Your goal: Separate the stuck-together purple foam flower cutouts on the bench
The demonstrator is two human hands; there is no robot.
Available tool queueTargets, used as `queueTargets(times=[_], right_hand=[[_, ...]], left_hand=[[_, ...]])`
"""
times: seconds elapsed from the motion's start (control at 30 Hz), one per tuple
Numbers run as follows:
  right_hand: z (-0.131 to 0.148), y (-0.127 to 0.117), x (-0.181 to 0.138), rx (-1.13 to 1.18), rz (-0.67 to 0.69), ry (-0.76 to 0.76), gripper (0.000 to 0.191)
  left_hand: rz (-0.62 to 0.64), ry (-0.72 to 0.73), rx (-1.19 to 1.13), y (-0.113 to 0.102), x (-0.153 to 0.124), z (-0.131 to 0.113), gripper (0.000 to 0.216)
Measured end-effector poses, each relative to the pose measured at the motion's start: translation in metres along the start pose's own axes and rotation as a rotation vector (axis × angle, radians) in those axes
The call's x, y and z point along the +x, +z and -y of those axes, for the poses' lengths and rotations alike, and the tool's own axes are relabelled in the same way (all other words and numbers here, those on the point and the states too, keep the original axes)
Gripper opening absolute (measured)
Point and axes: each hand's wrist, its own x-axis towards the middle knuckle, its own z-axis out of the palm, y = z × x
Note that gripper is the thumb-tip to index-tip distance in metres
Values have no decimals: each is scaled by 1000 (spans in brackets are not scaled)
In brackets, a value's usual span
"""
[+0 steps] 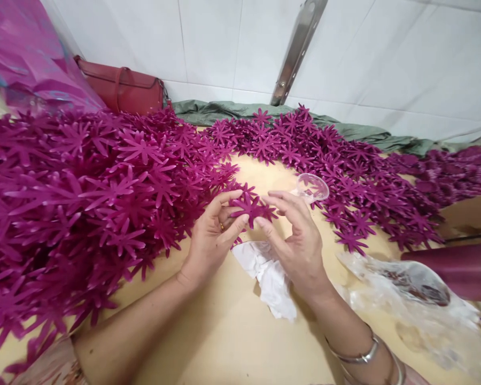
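Observation:
My left hand and my right hand meet over the middle of the tan table. Both pinch a magenta star-shaped flower piece between thumbs and fingertips. My left hand wears a ring; bangles circle my right wrist. A large heap of the same magenta flower pieces fills the left side and curves round the back to the right. A crumpled white cloth lies just under my hands. A small clear plastic cup stands behind my right hand.
A clear plastic bag lies at the right, beside a dark maroon roll. A red handbag leans on the white tiled wall, with green cloth along the table's back edge and a metal bracket above.

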Motion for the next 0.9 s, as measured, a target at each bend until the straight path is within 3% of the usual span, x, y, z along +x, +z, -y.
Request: queueTargets(times=[0.13, 0.3, 0.77, 0.9], right_hand=[[2, 0, -2, -60, -19, -75, 16], [-1, -1, -3, -43, -2, -88, 14], [3, 0, -6, 114, 11, 8, 12], [4, 1, -6, 182, 19, 87, 9]], left_hand=[[77, -73, -76, 1, -1, 0, 43], [94, -114, -91, 2, -1, 3, 45], [112, -53, -28, 0, -1, 5, 43], [129, -42, -26, 0, -1, 3, 26]])
